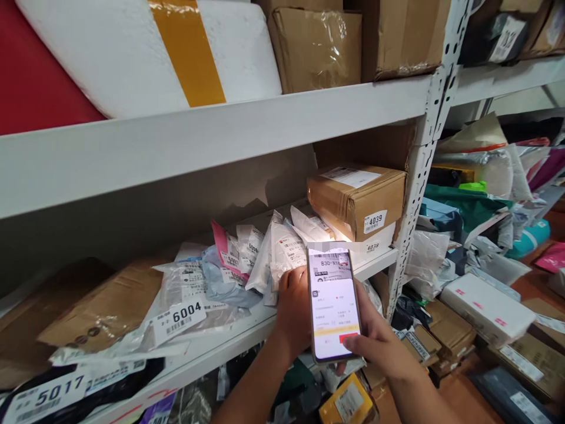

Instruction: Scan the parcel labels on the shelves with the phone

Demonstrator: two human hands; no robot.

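My right hand [375, 330] is wrapped round a lit smartphone [334, 318], its thumb over a red button low on the screen. The screen shows a label picture above and a white panel below. Partly behind the phone, my left hand [293, 312] has its fingers curled at the lower edge of a white plastic parcel [286, 247] with a printed label. Bright light falls on the parcels just beyond the phone. To the left lie a pink parcel [226, 247], a pale blue bag [223, 282] and a clear-wrapped parcel tagged 6004 [179, 318].
A carton tagged 4039 [357, 200] rests on a white box [375, 246] at the shelf's right end. The white upper shelf beam [220, 144] crosses overhead, meeting an upright post [412, 194]. More parcels crowd the right shelves, and a white box [488, 309] lies low at right.
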